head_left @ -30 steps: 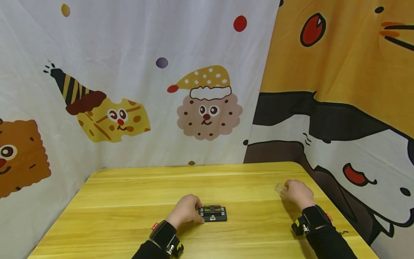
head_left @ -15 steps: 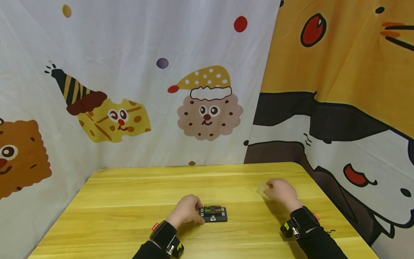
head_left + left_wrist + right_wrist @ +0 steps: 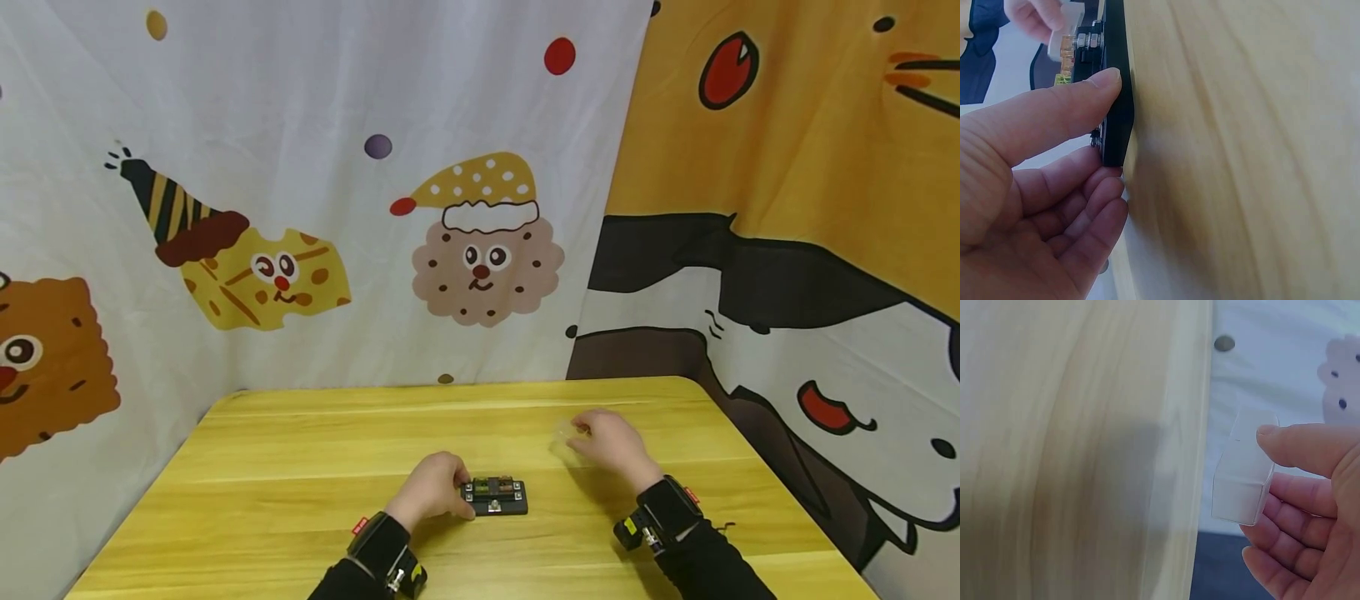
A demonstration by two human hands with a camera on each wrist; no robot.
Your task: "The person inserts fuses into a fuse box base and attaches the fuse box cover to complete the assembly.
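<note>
A small black fuse block [image 3: 504, 503] lies flat on the wooden table. It carries metal terminal nuts [image 3: 1088, 41] along with orange and yellow-green fuses [image 3: 1067, 55]. My left hand [image 3: 429, 490] holds the block by its left end, the thumb on the top face and fingers at the far edge. Up and to the right, my right hand [image 3: 609, 443] pinches a clear plastic cover [image 3: 1242, 478] between thumb and fingers, held above the table. This cover is box-shaped with sloping sides; part of it is hidden behind the thumb.
The wooden table [image 3: 300, 433] reaches back to a white cloth [image 3: 315, 108] printed with cartoon figures. An orange, black and white cloth [image 3: 795, 183] hangs along the right side. Black camera straps sit on both wrists.
My right hand has moved left across the table with the clear cover, coming nearer the fuse block. The left hand and the block have stayed in place.
</note>
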